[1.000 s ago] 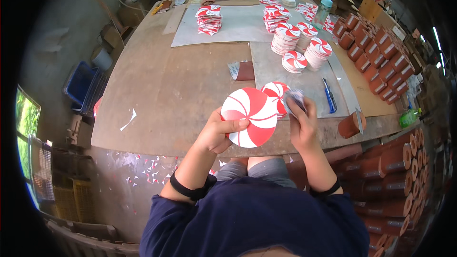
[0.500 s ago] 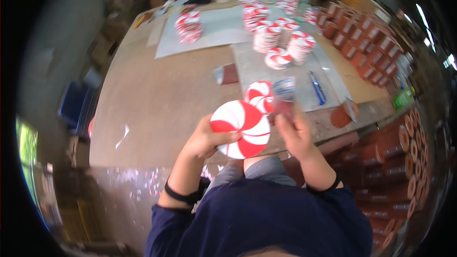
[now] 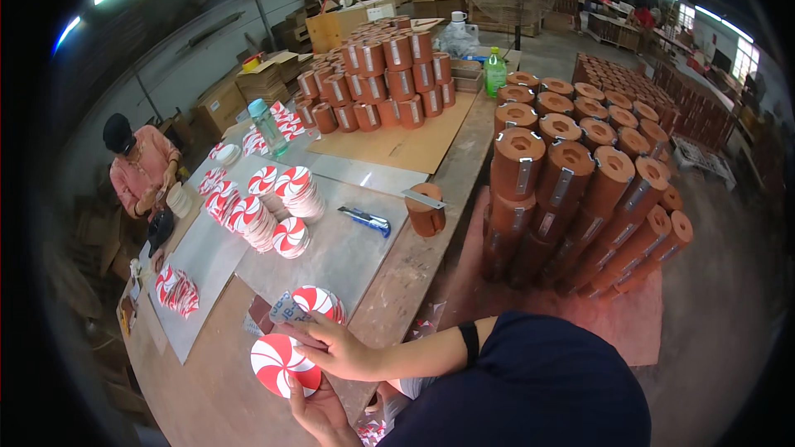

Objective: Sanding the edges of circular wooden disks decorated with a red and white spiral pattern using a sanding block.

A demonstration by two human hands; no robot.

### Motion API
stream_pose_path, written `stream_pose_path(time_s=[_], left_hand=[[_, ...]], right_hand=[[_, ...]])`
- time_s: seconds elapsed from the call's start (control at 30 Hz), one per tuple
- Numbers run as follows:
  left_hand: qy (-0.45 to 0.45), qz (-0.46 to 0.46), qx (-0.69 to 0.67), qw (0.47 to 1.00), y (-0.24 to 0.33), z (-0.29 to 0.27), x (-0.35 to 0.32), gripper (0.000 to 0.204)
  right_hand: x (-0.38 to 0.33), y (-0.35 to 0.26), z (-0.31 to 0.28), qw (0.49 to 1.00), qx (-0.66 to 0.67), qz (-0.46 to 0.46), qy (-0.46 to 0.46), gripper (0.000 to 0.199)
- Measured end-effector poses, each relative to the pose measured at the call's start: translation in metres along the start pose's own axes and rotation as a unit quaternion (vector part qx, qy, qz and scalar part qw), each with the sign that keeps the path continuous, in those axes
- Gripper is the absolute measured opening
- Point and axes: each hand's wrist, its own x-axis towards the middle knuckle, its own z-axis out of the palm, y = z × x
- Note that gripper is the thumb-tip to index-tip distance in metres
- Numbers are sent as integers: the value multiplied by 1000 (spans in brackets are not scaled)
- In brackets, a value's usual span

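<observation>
Gripped in my left hand [image 3: 321,415] is a round disc [image 3: 277,361] with a red and white swirl, its thumb on the disc's lower edge. My right hand [image 3: 346,349] is closed on a bent piece of sandpaper [image 3: 291,311], grey printed backing outward, just above the disc's upper right edge. Whether the sandpaper touches the disc I cannot tell. Beyond my right hand a short stack of swirl discs [image 3: 319,301] sits on the table. Another piece of sandpaper [image 3: 258,313] lies beside it, partly hidden.
More disc stacks [image 3: 290,236] stand on grey sheets, near a blue cutter knife [image 3: 365,221]. A brown cylinder [image 3: 426,213] carries a metal blade. Brown cylinders [image 3: 571,165] are piled off the table's right side. A person [image 3: 142,167] in pink works across the table.
The view has swung to the right and up, bringing the workshop and the piled cylinders into sight. My right hand, with the sandpaper, has come closer to the disc; both hands keep their hold.
</observation>
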Motion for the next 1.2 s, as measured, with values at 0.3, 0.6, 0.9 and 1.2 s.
stream_pose_path(time_s=[0.3, 0.6, 0.9, 1.2], left_hand=[[67, -15, -42, 997, 20, -24, 17, 28], [-47, -121, -226, 965, 29, -23, 13, 40], [-60, -133, -228, 963, 31, -28, 12, 44], [-14, -109, -167, 980, 33, -12, 8, 45]], right_hand=[[-3, -6, -1, 987, -34, -133, -85, 41], [9, 25, -25, 957, -188, -170, -141, 47], [6, 22, -25, 955, -143, -245, -89, 48], [10, 24, -23, 942, -179, -268, -97, 50]])
